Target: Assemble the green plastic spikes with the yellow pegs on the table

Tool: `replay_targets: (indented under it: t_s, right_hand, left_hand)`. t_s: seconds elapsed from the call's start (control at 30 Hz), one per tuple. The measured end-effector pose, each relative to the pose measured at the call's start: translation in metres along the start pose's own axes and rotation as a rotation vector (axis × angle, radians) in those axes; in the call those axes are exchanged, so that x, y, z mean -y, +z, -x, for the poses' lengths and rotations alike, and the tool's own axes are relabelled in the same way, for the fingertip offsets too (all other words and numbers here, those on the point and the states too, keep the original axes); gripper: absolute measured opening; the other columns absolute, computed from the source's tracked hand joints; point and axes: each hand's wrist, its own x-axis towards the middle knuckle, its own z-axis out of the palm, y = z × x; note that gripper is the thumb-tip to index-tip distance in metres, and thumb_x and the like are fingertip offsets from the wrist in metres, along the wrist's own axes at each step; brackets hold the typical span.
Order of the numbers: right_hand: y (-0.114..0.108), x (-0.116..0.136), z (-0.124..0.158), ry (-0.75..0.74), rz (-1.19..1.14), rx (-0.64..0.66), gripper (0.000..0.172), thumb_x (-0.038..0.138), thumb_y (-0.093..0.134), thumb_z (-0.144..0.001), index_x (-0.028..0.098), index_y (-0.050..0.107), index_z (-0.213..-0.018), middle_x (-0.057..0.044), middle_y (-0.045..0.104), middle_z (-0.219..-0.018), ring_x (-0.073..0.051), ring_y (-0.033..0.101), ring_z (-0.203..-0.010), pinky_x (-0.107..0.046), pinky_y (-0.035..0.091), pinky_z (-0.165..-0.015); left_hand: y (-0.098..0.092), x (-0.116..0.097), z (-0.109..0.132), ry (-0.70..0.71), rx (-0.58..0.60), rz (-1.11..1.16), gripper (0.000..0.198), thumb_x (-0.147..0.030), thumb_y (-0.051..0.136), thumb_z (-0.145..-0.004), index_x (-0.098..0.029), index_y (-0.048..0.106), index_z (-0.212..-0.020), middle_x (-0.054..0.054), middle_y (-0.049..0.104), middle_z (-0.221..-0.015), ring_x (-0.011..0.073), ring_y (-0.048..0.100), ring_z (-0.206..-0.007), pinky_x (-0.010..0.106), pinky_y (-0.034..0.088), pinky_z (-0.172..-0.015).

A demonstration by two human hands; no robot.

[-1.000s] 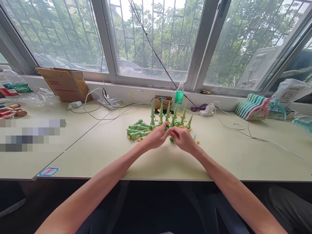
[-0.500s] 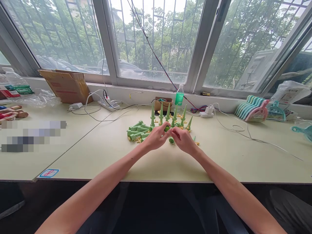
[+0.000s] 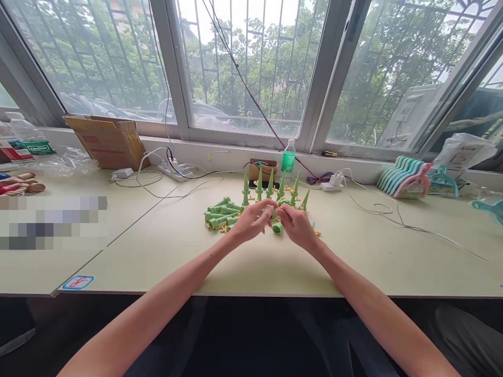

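My left hand (image 3: pixel 253 219) is curled with its fingertips around a green plastic watering spike part (image 3: pixel 274 214), mostly hidden by the fingers. Right beside it, my right hand (image 3: pixel 296 222) has thumb and fingers pinched together near the same part; whatever is in that pinch is too small to make out. Below the fingertips a green hollow piece (image 3: pixel 277 228) lies on the table. Behind my hands several green watering spikes (image 3: pixel 245 188) with yellow valves stand point up in a row. Loose green tubes (image 3: pixel 220 213) are piled to the left of my left hand.
A green-labelled bottle (image 3: pixel 288 156) and a small cardboard box (image 3: pixel 262 170) stand behind the spikes. White cables (image 3: pixel 387 209) cross the table at right, near pastel plastic dustpan-like items (image 3: pixel 404 178). A large carton (image 3: pixel 108 141) and a power strip (image 3: pixel 173 168) are at back left.
My left fingers have shifted and now cover more of the green part, whose round end showed before. My right hand stays pinched in nearly the same place. The view has tilted slightly.
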Motion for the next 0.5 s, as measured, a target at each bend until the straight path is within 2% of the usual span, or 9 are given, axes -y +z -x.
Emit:
replay_targets:
  t_s: [0.1, 0.17, 0.3, 0.4, 0.5]
  right_hand:
    - [0.0008, -0.0029, -0.0011, 0.023, 0.024, -0.039, 0.036, 0.042, 0.032, -0.099, 0.021, 0.044, -0.073, 0.004, 0.041, -0.056, -0.011, 0.036, -0.051, -0.023, 0.030, -0.053]
    - [0.0016, -0.0053, -0.0017, 0.045, 0.040, -0.061, 0.036, 0.043, 0.031, -0.099, 0.021, 0.043, -0.072, 0.004, 0.041, -0.055, -0.011, 0.036, -0.050, -0.023, 0.030, -0.053]
    - [0.0032, -0.0074, -0.0024, 0.087, 0.065, -0.072, 0.040, 0.044, 0.029, -0.099, 0.021, 0.039, -0.069, 0.003, 0.042, -0.054, -0.011, 0.037, -0.048, -0.024, 0.028, -0.052]
    - [0.0039, -0.0063, -0.0026, 0.103, 0.062, -0.072, 0.042, 0.046, 0.027, -0.099, 0.021, 0.036, -0.066, 0.003, 0.042, -0.054, -0.011, 0.037, -0.049, -0.025, 0.028, -0.052]
    - [0.0044, -0.0057, -0.0029, 0.111, 0.038, -0.094, 0.042, 0.046, 0.027, -0.099, 0.021, 0.035, -0.066, 0.003, 0.042, -0.055, -0.012, 0.037, -0.049, -0.025, 0.029, -0.052]
  left_hand:
    - [0.0002, -0.0014, 0.0003, 0.049, 0.009, -0.006, 0.033, -0.043, 0.043, -0.092, -0.020, 0.054, -0.112, 0.006, 0.062, -0.102, 0.0124, 0.064, -0.069, 0.019, 0.049, -0.047]
    - [0.0010, -0.0002, 0.0002, 0.102, -0.018, -0.099, 0.032, -0.041, 0.047, -0.090, -0.020, 0.054, -0.114, 0.008, 0.060, -0.111, 0.0106, 0.062, -0.069, 0.018, 0.049, -0.049]
    - [0.0032, 0.0051, -0.0001, 0.224, -0.084, -0.303, 0.037, -0.033, 0.053, -0.087, -0.022, 0.048, -0.122, 0.009, 0.059, -0.116, 0.0073, 0.056, -0.064, 0.020, 0.049, -0.054]
    - [0.0046, 0.0063, -0.0001, 0.208, -0.087, -0.284, 0.050, -0.030, 0.055, -0.087, -0.025, 0.035, -0.132, 0.010, 0.057, -0.120, 0.0032, 0.053, -0.054, 0.021, 0.049, -0.055]
    - [0.0056, 0.0039, -0.0004, 0.170, -0.112, -0.213, 0.058, -0.034, 0.057, -0.086, -0.026, 0.027, -0.134, 0.009, 0.059, -0.118, 0.0021, 0.051, -0.050, 0.019, 0.047, -0.052]
